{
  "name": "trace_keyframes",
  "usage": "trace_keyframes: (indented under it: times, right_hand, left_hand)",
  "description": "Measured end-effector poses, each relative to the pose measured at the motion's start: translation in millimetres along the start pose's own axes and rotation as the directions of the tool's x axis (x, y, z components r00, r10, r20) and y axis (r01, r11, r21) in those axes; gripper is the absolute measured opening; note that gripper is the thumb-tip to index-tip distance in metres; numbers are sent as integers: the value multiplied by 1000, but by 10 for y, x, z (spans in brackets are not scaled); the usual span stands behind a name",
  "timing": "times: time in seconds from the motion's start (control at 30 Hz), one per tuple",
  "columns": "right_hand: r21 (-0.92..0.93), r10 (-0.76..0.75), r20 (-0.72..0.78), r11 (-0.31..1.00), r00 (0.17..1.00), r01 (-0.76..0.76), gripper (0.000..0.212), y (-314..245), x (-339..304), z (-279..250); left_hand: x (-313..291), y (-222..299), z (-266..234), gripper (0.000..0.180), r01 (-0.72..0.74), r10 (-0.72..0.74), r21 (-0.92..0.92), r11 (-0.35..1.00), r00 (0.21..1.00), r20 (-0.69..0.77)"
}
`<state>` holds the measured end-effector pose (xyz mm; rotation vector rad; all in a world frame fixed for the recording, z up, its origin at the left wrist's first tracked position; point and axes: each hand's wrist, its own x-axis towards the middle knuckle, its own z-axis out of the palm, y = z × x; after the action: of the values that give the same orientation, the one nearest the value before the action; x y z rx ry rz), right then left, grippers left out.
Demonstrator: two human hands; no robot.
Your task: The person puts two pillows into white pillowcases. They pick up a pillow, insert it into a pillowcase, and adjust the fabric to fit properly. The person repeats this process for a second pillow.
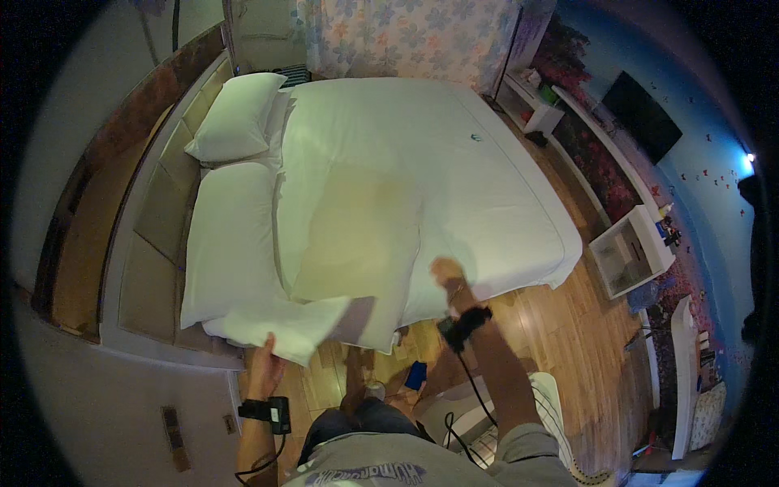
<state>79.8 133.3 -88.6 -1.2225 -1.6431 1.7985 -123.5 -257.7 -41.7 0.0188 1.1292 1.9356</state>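
A large bed carries a white bed cover (475, 187). At its near left side, my left hand (266, 364) is closed on the edge of a loose white flap of the cover, just below the nearer pillow (231, 243). The flap rises and folds back there, its outer corner hanging past the bed's near edge. Beside it lies a paler, yellowish square patch of fabric (357, 231), soft in outline. My right hand (446, 272) is over the near edge of the bed, to the right of this patch; motion smears it, and its fingers do not show clearly.
A second white pillow (239, 118) lies farther back against the padded headboard (154, 211). White shelf units (629, 252) line the right wall below a dark television (641, 118). Behind me to the right is a striped chair (548, 406); a small blue object (416, 375) lies on the wooden floor.
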Motion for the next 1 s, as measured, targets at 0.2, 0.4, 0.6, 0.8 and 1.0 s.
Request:
trace_keyframes:
  times: [0.2, 0.4, 0.6, 0.8, 1.0]
  right_hand:
    - [15, 422, 392, 885, 817, -465, 52, 407, -686, 687]
    - [386, 344, 434, 764, 833, -517, 50, -65, -1049, 700]
    - [553, -51, 37, 833, 998, 22, 42, -588, -795, 574]
    - [759, 198, -213, 650, 957, 35, 32, -848, -230, 1073]
    - [785, 96, -283, 594, 954, 174, 25, -971, 99, 1399]
  left_hand:
    - [285, -140, 787, 45, 218, -258, 187, 958, 938, 233]
    - [575, 132, 1232, 45, 312, -503, 528, 790, 822, 266]
    - [1414, 234, 1277, 60, 82, -546, 798, 597, 771, 329]
    - [1825, 157, 1482, 78, -390, -415, 738, 551, 639, 647]
    - [2061, 271, 1720, 68, -679, -343, 581, 449, 470, 814]
